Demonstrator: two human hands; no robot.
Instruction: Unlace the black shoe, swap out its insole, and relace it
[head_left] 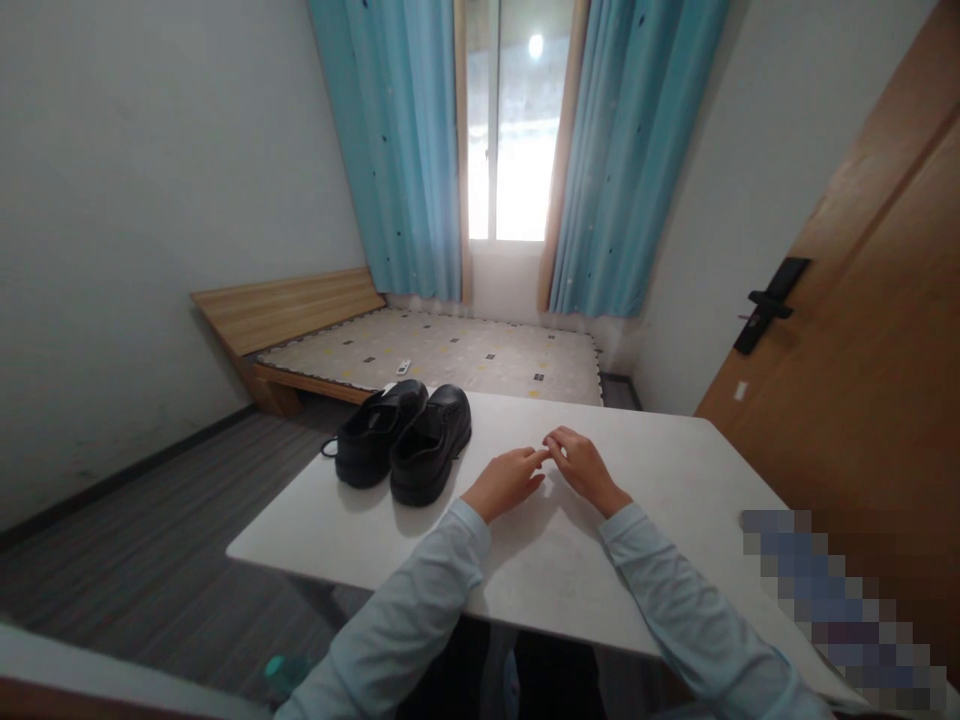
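Your two hands meet over the middle of the white table (pixel 675 470), fingertips at fingertips. Left hand (pixel 510 482): fingers loosely together and pointing inward, thumb apart below them. Right hand (pixel 581 465): fingers bent, tips right at the left hand's fingertips (can't tell if they pinch a left finger or just touch it). Can't tell either whether your hands rest on the tabletop or float slightly above it; soft shadows fall beneath.

The pair of black shoes (pixel 424 465) stands upright on the table, to the left of your left hand, near it but apart. Shoes side by side, openings up, toes toward the bed (pixel 465 340), heels toward you. A thin dark loop (pixel 330 448) sticks out beside the outer shoe (lace, maybe; too small to say).

Your light blue sleeves (pixel 420 580) reach in across the near table edge. Along the table's right edge there's a pixelated object (pixel 832 600), unreadable. Beyond the table: patterned bed with wooden headboard (pixel 300 310), small white object (pixel 403 367) on top, then window (pixel 517 150) between blue curtains (pixel 630 150). On your right, brown door (pixel 885 300) with black handle (pixel 772 305).
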